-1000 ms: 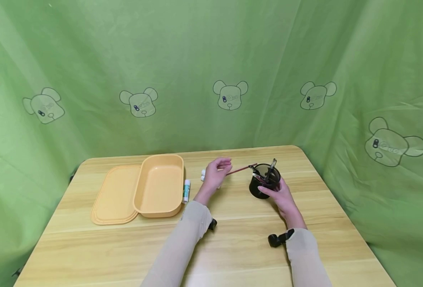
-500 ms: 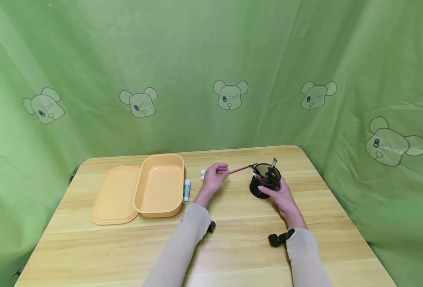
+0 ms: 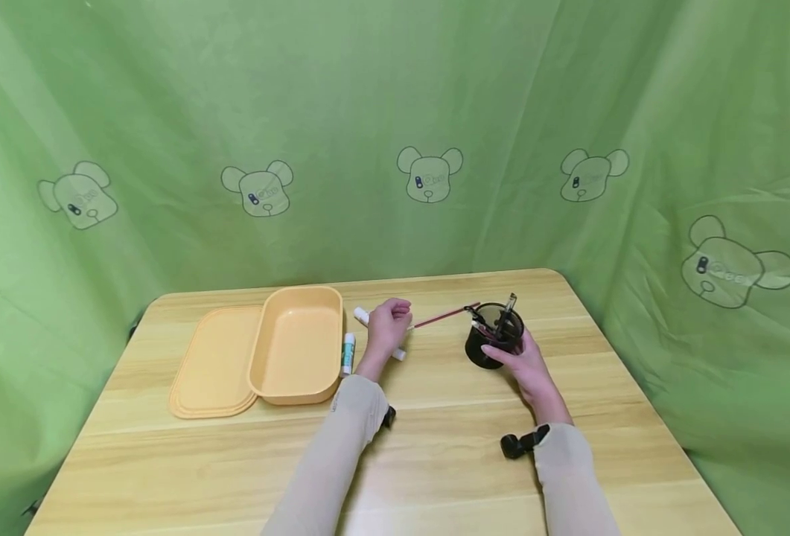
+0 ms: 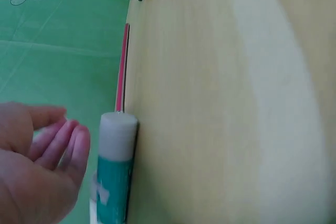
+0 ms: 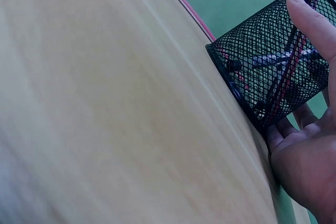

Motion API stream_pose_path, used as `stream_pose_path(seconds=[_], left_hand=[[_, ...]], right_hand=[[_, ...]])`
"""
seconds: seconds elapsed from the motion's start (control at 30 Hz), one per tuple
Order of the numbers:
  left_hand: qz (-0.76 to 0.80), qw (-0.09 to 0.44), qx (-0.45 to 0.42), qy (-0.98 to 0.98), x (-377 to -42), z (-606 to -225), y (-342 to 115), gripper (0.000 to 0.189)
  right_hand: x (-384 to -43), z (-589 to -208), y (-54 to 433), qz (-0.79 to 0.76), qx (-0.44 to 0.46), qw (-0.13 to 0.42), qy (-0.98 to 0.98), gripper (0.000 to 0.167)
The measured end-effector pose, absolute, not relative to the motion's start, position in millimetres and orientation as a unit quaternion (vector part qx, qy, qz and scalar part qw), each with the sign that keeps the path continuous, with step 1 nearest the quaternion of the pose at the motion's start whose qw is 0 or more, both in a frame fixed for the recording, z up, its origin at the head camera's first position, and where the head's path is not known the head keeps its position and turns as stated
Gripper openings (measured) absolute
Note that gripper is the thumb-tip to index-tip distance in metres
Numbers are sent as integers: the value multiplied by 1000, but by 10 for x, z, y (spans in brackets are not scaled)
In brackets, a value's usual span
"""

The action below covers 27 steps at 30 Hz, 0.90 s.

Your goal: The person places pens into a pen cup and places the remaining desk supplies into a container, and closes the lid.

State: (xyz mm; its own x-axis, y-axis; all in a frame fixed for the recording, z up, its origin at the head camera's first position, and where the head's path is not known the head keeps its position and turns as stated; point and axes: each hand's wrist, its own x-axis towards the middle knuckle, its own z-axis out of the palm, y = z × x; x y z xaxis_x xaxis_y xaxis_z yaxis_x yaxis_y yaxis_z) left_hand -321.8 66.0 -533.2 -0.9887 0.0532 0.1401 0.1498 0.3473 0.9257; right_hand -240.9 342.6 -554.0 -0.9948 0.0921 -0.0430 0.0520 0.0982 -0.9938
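My right hand (image 3: 532, 372) grips the side of a black mesh pen holder (image 3: 482, 350), thumb near its rim. Several pens (image 3: 505, 316) stand in the holder. To its left, a red pencil (image 3: 443, 317) lies on the table, its near end just beside my left hand (image 3: 388, 327). The left wrist view shows the left hand's fingers (image 4: 58, 145) loosely curled with nothing between them. Right beside them lies a green glue stick (image 4: 115, 182) with a white cap. In the head view, white glue stick ends (image 3: 362, 316) stick out past the left hand, which covers their middle.
An open yellow-orange box (image 3: 294, 397) stands left of the hands, with its lid (image 3: 214, 365) lying flat against its left side. Another glue stick (image 3: 348, 353) lies along the box's right wall. A green curtain (image 3: 341, 89) hangs behind the wooden table (image 3: 187, 476).
My left hand has moved left along the pencil, uncovering more of its near end. White glue stick ends now show left of and below that hand. The right hand and pen holder stay put.
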Motion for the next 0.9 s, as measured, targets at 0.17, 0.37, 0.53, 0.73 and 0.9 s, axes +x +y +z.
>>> stream_pose_path(seconds=[0.17,0.37,0.53,0.73,0.9], left_hand=[[-608,0,-89,-789,-3208,-5367,691,30],[-584,-14,-87,-807,-3230,-5435,689,34],[-552,-14,-89,-829,-3264,-5469,668,35],[-512,1,-91,-854,-3264,-5479,648,29],[-505,8,-88,-859,-3288,-5527,665,21]], right_hand=[[-2422,-5532,3418,674,-50,21,-737,88],[-2409,-5524,3418,670,-54,14,-740,89],[-2400,-5513,3427,669,-54,11,-741,89],[-2420,-5551,3426,671,-51,18,-740,89],[-2402,-5535,3418,676,-48,20,-735,88]])
